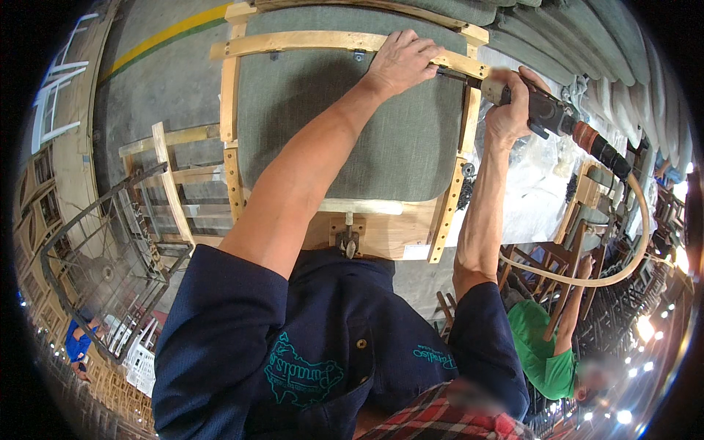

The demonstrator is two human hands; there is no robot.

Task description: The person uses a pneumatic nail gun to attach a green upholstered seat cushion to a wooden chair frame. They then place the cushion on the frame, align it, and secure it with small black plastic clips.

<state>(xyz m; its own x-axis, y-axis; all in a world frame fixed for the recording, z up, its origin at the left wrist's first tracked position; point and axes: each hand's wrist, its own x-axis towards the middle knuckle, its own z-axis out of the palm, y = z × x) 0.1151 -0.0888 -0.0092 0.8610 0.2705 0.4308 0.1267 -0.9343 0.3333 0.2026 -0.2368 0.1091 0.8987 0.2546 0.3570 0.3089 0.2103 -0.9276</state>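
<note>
A grey-green upholstered panel (pixel 330 139) lies before me inside a light wooden frame. My left hand (pixel 403 62) is closed over the frame's far wooden rail (pixel 308 42), right of its middle; what its fingertips press on is partly hidden. My right hand (pixel 511 103) grips an air-powered driver (pixel 546 110) at the frame's far right corner. The tool lies on its side, its thin tip pointing left along the rail toward my left fingers. A small metal bracket (pixel 359 56) sits on the rail left of my left hand.
A tan air hose (pixel 639 220) loops from the driver down to the right. Grey padded pieces (pixel 572 37) are stacked at the far right. A metal clamp (pixel 349 238) stands at the near edge. A wire cart (pixel 110 271) is left; a person in green (pixel 543 345) works at lower right.
</note>
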